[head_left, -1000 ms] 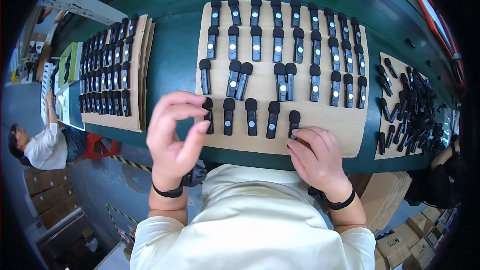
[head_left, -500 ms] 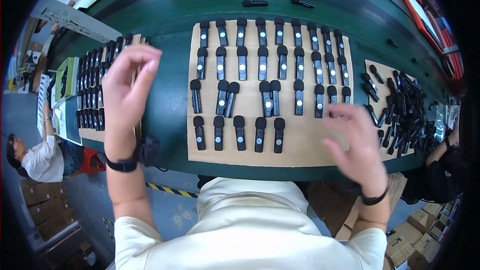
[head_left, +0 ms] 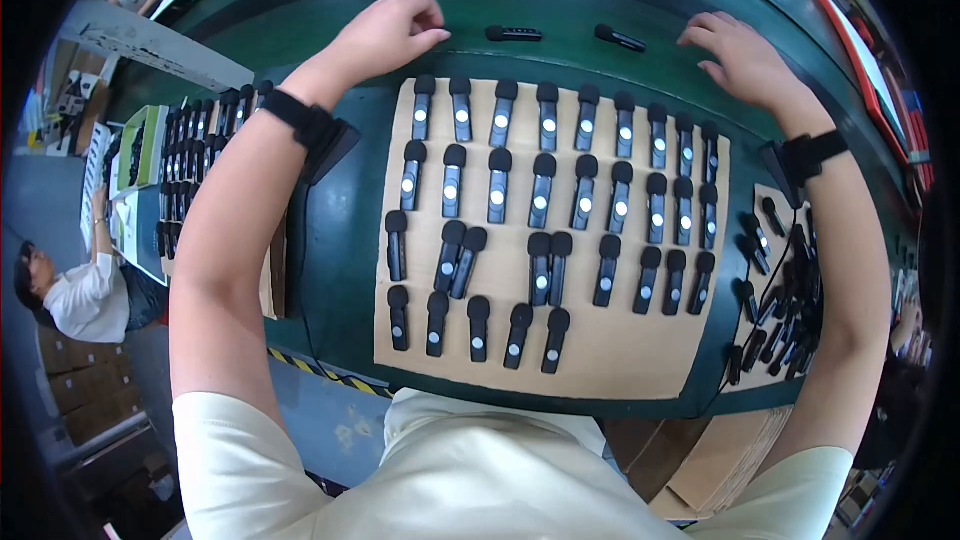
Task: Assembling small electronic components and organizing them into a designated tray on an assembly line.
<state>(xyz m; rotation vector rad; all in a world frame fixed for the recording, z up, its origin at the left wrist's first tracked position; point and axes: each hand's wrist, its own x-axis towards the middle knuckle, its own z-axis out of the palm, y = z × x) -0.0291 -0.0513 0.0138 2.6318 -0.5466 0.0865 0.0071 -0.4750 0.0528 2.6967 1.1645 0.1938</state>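
Note:
Past the far edge of a cardboard sheet (head_left: 620,365), my left hand (head_left: 392,37) hovers with fingers curved and thumb apart, holding nothing. Closest to it is a black handheld microphone (head_left: 514,34) lying on its side on the green table. Another microphone (head_left: 620,38) lies tilted nearby, just left of my right hand (head_left: 738,58). That hand is empty too, its fingers spread and bent. On the cardboard, rows of small black microphones (head_left: 497,185) with foam tops lie with their heads pointing away from me. Most show a pale round spot; two pairs in the third row touch or nearly touch.
At the right, beneath my forearm, a second cardboard sheet (head_left: 742,372) bears a loose heap of microphones (head_left: 785,315). More microphones (head_left: 195,155) stand in rows at the left, beside a green-edged tray (head_left: 140,155). A seated person (head_left: 75,295) works there. A grey post (head_left: 165,55) rises behind.
Both hands have reached forward, away from me, to the far part of the table. The cardboard with its microphones appears lower in the view.

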